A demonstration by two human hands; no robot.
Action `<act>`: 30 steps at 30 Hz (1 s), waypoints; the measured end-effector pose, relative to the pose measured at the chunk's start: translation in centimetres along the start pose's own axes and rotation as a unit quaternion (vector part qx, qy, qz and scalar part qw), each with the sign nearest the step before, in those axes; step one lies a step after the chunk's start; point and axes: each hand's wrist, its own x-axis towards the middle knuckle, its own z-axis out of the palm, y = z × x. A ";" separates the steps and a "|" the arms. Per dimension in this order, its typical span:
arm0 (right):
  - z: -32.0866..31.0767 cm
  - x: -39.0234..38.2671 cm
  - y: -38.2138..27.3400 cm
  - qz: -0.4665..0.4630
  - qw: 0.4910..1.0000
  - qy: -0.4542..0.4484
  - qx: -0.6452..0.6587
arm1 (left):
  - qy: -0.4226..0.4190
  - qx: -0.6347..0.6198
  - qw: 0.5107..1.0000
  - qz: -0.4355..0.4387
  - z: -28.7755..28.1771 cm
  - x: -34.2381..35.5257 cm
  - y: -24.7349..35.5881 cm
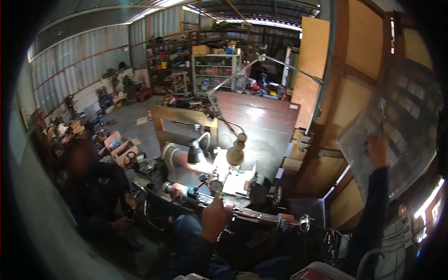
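Left grip [214, 218], just below the middle of the frame: fingers mostly curled, the tip right by a round dial gauge [216, 185]; whether it touches or grasps anything, I can't tell. And out at the right, the right grip [377, 148] is up against a grey, see-through sheet [410, 135] dotted with pale rectangles; too dark to say if it's clenched on something.

Back to the gauge: it sits over a long machine [254, 214] running across the lower centre, a shiny handwheel [304, 223] at its right end. Bright light there, with a dark-shaded lamp [195, 153] just above and left! Lower left, another person [100, 196], hands low in front. Beyond, an open cardboard box [125, 150]; top centre, a glass-fronted cabinet [214, 73].
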 end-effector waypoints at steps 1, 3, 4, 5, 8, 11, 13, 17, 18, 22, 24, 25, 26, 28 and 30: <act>-0.2 2.0 -2.5 0.012 1.000 -0.012 -0.001 | -0.032 0.022 0.999 0.014 -0.1 0.1 0.2; 1.0 3.7 -8.3 -0.005 0.997 -0.064 -0.048 | -0.053 0.016 0.998 0.001 0.1 -0.3 -0.1; 2.3 4.3 -11.0 -0.017 0.988 -0.106 -0.115 | -0.034 0.015 0.999 0.029 0.9 -0.8 -1.1; 2.9 5.0 -12.6 -0.062 0.979 -0.158 -0.110 | -0.045 -0.009 0.999 0.017 0.1 -0.3 0.1; 8.5 6.3 -17.2 -0.301 0.940 -0.150 -0.051 | -0.086 -0.037 0.995 -0.013 -0.2 -0.3 0.0; 8.6 1.3 -26.8 -0.423 0.902 -0.070 0.045 | -0.097 -0.060 0.993 -0.021 0.4 -0.1 -0.8; 8.8 0.2 -27.4 -0.469 0.874 -0.016 0.130 | -0.112 -0.104 0.988 -0.008 -1.2 0.4 -0.7; 6.6 -8.3 -24.6 -0.384 0.851 -0.052 0.354 | 0.007 -0.244 0.967 0.072 0.2 0.9 -4.2; 6.9 -9.9 -21.9 -0.326 0.880 -0.056 0.340 | -0.022 -0.256 0.965 0.051 0.3 1.4 -4.2; 10.3 -14.4 -7.9 -0.071 0.951 -0.241 0.178 | 0.106 -0.283 0.950 0.077 0.8 2.7 -3.4; 9.8 -17.5 0.4 -0.050 0.961 -0.267 -0.044 | 0.211 -0.325 0.922 0.022 -1.2 3.0 -1.6; 9.9 -19.7 5.3 -0.048 0.958 -0.276 -0.061 | 0.243 -0.359 0.901 -0.022 -1.5 3.0 -1.2; 9.2 -21.7 7.8 -0.034 0.944 -0.307 -0.119 | 0.244 -0.359 0.900 -0.031 -1.2 2.6 -2.0; 9.2 -25.9 14.5 0.045 0.930 -0.357 -0.079 | 0.255 -0.454 0.847 -0.106 -1.3 1.5 -3.9; 9.1 -28.8 15.5 0.006 0.950 -0.311 -0.034 | 0.253 -0.455 0.842 -0.140 -0.9 0.2 -4.8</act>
